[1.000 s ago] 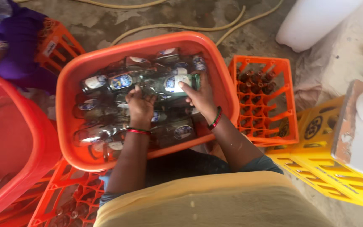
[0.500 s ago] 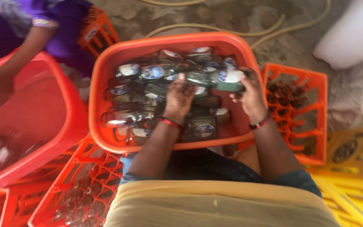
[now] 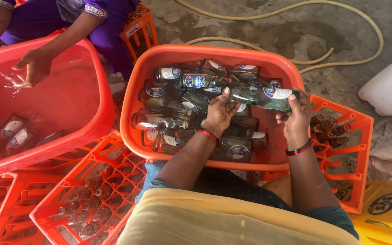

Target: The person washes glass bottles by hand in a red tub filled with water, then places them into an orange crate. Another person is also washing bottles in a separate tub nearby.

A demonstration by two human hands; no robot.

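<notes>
Both hands held one green bottle [image 3: 263,98] lying on its side over the right part of the orange tub [image 3: 214,54]. The left hand [image 3: 218,115] gripped the neck end, fingers curled round the glass, thumb up beside it. The right hand [image 3: 296,119] clasped the base end from below, fingers wrapped over the far side, near the tub's right rim. A blue and white oval label faced up on the bottle near the right hand. Each wrist carried a red and green bangle.

The tub was filled with other bottles [image 3: 182,104], dark and clear, lying crosswise in several directions, most showing the same kind of label. Whether the tub held water could not be told.

To the right, touching the tub, stood an orange crate [image 3: 341,136] with a few brown bottles upright in its compartments nearest the right hand. A yellow crate [image 3: 386,204] lay at the lower right corner. Below left of the tub stood a second orange crate [image 3: 96,190] with bottle tops showing in several cells.

At left a red tub [image 3: 60,104] held water and a few sunken bottles. Another person's hand [image 3: 35,68], fingers loose, hung over it beside a thin stream of water. A pale hose [image 3: 296,27] ran across the concrete floor beyond the tubs.
</notes>
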